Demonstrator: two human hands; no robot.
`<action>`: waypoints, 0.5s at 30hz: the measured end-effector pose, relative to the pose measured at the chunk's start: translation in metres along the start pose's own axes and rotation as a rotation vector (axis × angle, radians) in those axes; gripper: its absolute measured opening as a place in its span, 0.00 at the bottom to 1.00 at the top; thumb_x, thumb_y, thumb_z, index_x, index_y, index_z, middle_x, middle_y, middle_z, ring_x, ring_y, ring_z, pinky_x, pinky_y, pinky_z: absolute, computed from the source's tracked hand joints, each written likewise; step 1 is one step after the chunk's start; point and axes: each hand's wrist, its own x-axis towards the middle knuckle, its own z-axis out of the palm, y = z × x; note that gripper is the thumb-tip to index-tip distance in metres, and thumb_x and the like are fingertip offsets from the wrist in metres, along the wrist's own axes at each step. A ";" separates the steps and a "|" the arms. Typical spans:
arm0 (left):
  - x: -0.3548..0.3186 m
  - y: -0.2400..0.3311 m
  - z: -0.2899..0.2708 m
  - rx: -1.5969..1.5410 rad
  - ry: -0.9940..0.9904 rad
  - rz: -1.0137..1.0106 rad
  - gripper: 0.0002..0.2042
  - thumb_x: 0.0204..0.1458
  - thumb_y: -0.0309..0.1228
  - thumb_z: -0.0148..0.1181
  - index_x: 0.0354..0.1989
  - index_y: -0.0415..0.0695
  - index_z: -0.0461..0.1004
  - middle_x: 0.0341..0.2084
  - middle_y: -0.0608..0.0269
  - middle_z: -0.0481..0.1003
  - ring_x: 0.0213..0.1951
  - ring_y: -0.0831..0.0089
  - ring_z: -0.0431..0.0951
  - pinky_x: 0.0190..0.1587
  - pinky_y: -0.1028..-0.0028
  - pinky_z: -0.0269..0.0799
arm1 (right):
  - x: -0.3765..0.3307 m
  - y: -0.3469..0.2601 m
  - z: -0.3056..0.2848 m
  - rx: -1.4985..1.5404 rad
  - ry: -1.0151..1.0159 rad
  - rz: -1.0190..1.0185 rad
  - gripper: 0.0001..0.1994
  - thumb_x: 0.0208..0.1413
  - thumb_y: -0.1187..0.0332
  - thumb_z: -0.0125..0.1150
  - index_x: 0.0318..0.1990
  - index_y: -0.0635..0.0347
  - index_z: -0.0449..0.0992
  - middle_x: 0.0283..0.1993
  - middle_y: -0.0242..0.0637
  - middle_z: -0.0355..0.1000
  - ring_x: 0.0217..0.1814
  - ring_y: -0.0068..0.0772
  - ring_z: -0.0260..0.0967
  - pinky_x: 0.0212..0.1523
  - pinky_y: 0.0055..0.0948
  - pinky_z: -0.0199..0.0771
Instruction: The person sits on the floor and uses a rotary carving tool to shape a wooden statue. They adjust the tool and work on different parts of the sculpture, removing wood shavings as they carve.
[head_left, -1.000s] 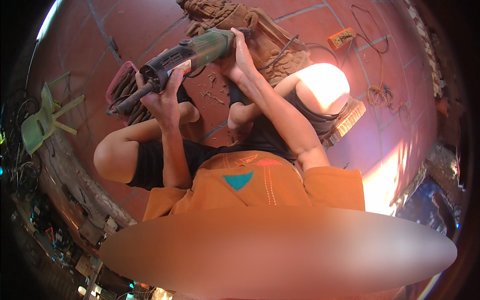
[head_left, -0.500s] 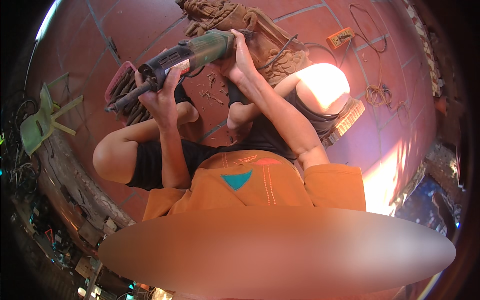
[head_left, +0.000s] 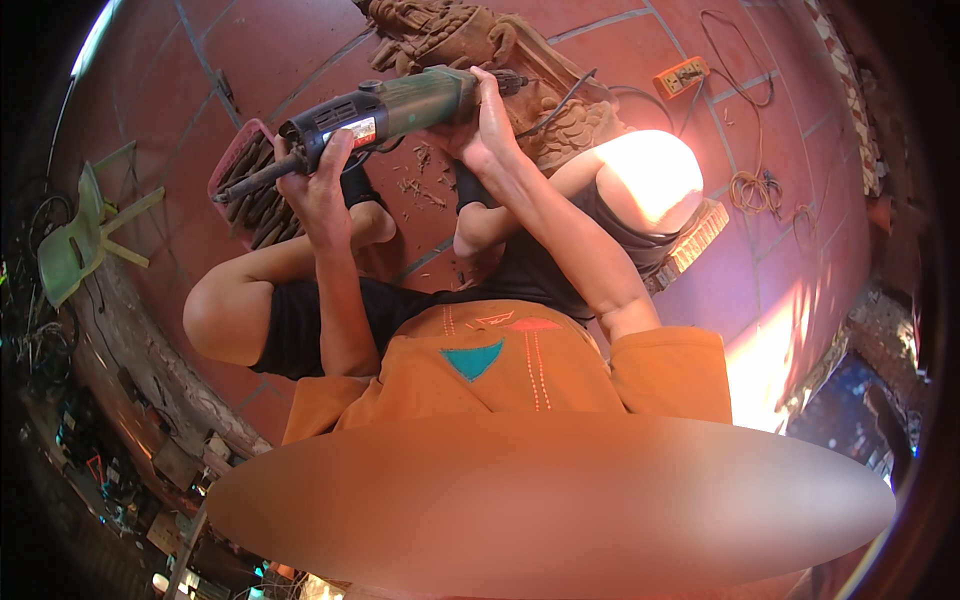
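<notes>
A long green-and-black power tool [head_left: 420, 102] with a thin dark shaft at its left end is held up in front of me, tilted a little. My left hand [head_left: 318, 190] is closed round its black front part, the thumb lying along the side. My right hand [head_left: 482, 135] grips the green rear end, its fingers partly hidden behind the body. A dark cord hangs close beneath the tool. Just beyond my right hand lies a brown carved wooden piece [head_left: 565, 125], partly covered by the tool and hand.
A pink basket [head_left: 217, 178] of long dark tools stands left of my feet. Wood shavings [head_left: 422, 190] lie on the red tiles. An orange power strip [head_left: 681, 77] and coiled cable [head_left: 755, 190] are at right, a green chair [head_left: 75, 240] at far left.
The tool's left end has swung slightly, the shaft moving down and left, and its rear has shifted a little right. Both hands keep their hold.
</notes>
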 end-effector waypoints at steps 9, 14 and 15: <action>0.001 -0.002 0.003 -0.052 -0.011 -0.010 0.13 0.51 0.22 0.69 0.44 0.39 0.74 0.36 0.67 0.77 0.38 0.81 0.76 0.45 0.77 0.75 | -0.003 0.000 -0.004 0.013 0.022 -0.012 0.28 0.63 0.41 0.46 0.59 0.52 0.72 0.59 0.43 0.72 0.56 0.48 0.74 0.57 0.56 0.75; 0.001 -0.004 0.004 -0.049 -0.026 -0.048 0.13 0.51 0.22 0.69 0.44 0.40 0.74 0.36 0.67 0.77 0.38 0.82 0.76 0.45 0.77 0.75 | -0.007 -0.002 -0.006 0.032 0.016 -0.028 0.29 0.63 0.42 0.46 0.59 0.54 0.71 0.59 0.44 0.72 0.57 0.50 0.74 0.57 0.56 0.76; 0.001 -0.004 0.004 -0.047 -0.022 -0.052 0.13 0.51 0.22 0.70 0.44 0.40 0.74 0.36 0.67 0.77 0.38 0.82 0.76 0.45 0.77 0.75 | -0.008 -0.002 -0.006 0.021 0.018 -0.036 0.29 0.63 0.42 0.46 0.59 0.55 0.71 0.59 0.45 0.71 0.57 0.51 0.74 0.56 0.56 0.76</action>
